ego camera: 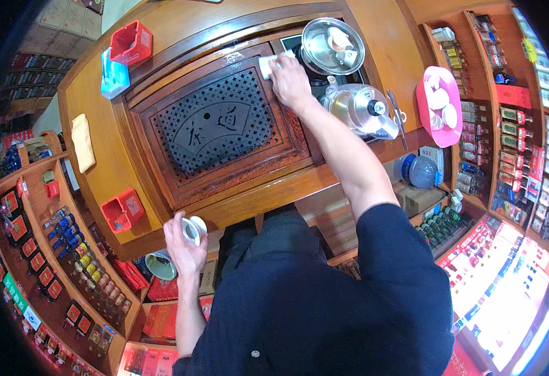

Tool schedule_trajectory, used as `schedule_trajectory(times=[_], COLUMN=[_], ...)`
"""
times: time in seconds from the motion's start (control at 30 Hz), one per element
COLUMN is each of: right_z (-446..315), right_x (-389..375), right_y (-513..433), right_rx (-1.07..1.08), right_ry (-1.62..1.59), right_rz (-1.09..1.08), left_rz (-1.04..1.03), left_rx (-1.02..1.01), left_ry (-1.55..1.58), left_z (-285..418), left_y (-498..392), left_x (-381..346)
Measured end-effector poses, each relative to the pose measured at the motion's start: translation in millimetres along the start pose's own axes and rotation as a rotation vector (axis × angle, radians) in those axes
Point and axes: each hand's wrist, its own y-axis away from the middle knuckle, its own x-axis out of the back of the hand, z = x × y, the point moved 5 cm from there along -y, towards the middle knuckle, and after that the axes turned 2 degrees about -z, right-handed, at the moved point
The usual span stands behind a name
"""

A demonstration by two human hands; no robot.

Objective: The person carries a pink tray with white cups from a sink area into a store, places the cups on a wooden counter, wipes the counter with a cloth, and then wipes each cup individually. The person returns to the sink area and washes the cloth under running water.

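My left hand is closed around a white cup with another white rim or lid beside it, just off the table's near edge. With my right hand I press a white cloth or tissue onto the wooden frame at the far right corner of the tea tray. The tray has a dark perforated panel with carved characters. Right of this hand, a steel bowl holds several pale pieces of ware. Nearer to me stands a glass kettle with a steel lid, beside my right forearm.
Red plastic boxes stand on the table's left side, with a blue tissue pack and a folded yellow cloth. Dark tongs and a pink basin of white cups lie right. A bin stands below; stocked shelves surround the table.
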Motion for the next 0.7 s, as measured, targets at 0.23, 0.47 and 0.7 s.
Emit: schedule_trajectory(times=[0.23, 0.47, 0.7], right_z=[-23.7, -138.0, -255.3], right_x=[26.0, -16.6, -36.5], right_y=[185.7, 204.1, 184.6], right_rx=[-0.12, -0.317, 0.079], right_ry=[-0.057, -0.102, -0.24], right_rz=[-0.096, -0.1, -0.319], left_rz=[0.112, 0.151, 0.104], left_rx=[-0.144, -0.169, -0.188], left_ry=[0.038, -0.042, -0.095], left_z=[2.9, -20.9, -35.3], left_y=[-42.7, -53.8, -54.0], left_x=[26.6, 46.3, 46.1])
